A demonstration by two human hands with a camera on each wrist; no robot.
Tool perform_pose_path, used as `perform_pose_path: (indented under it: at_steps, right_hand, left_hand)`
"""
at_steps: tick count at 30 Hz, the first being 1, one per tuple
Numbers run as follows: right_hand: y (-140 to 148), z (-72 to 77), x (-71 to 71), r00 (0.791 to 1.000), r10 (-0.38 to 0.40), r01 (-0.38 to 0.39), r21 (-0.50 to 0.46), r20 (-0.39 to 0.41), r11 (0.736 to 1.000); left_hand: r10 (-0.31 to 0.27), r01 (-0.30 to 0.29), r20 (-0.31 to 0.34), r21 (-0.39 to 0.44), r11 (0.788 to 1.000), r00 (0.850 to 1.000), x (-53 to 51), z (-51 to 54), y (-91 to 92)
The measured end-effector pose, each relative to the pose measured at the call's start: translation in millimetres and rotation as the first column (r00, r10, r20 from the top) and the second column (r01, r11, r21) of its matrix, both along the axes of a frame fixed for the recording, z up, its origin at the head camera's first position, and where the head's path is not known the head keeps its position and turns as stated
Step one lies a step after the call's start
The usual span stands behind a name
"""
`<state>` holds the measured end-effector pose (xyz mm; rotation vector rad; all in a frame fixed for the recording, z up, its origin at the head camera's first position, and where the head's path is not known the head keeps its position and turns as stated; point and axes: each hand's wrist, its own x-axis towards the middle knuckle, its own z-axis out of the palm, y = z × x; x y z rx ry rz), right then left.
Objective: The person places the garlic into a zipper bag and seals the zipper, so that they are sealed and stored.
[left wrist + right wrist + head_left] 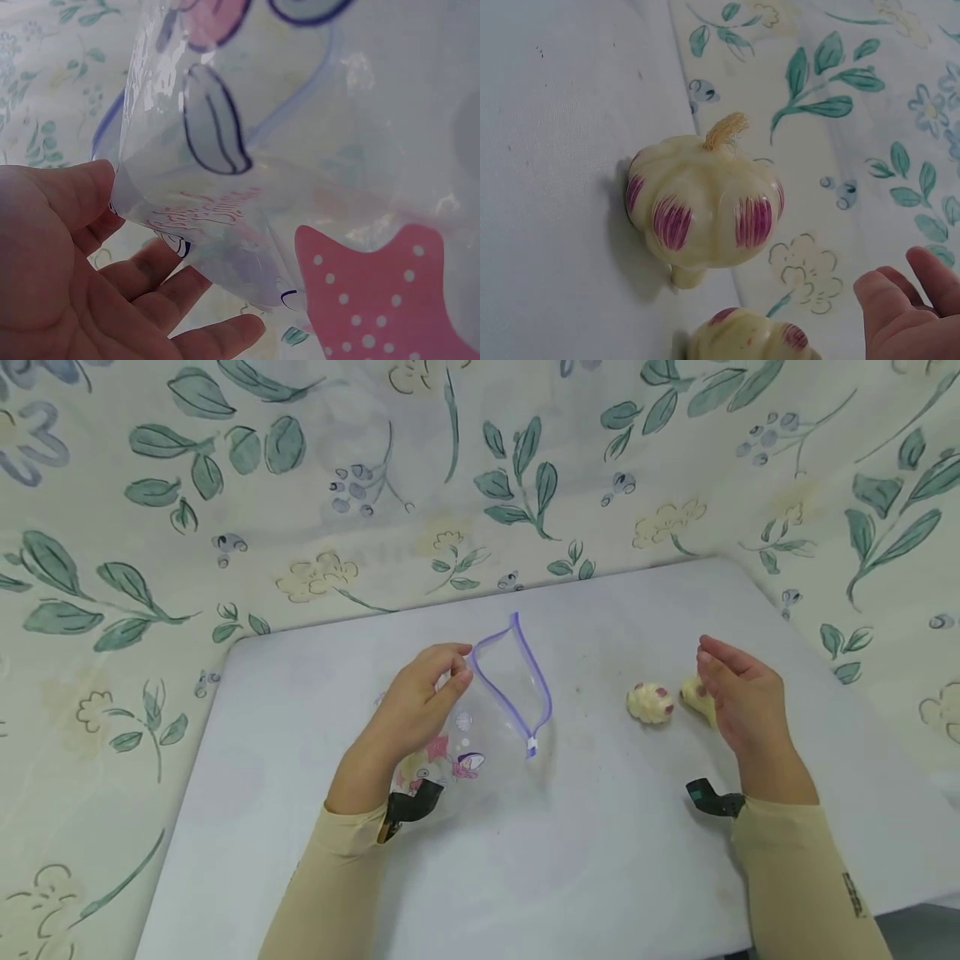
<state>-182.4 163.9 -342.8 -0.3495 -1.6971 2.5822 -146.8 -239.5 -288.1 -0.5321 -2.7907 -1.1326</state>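
Clear plastic bag (480, 735), its edge pinched in the left grip (416, 702), is over the white desk (600, 843), purple-rimmed mouth (543, 677) agape. Right of it, the right grip (750, 702), loosely spread, is near two garlic bulbs (650, 703) resting on the desk.

Mid-frame now, my bag (491, 739) is clear w/ a violet zip rim (550, 700) & pink star (375, 292), white-dotted; R of ctr, garlic bulbs (649, 703) in cream w/ purple patches; bottom L & R, my tan sleeves (330, 885); up top, green-leaf-print cloth (420, 552).
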Motion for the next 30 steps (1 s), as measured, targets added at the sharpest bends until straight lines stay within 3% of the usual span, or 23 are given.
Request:
perform_pose_path:
  at_steps: [30]
  right_hand:
    - [6.3, -7.7, -2.8, 0.998, 0.009, -0.007, 0.041, -0.056, 0.999]
  left_hand:
    - [0.007, -0.007, -0.008, 0.002, 1.0, 1.0, -3.6, 0.6, -7.9]
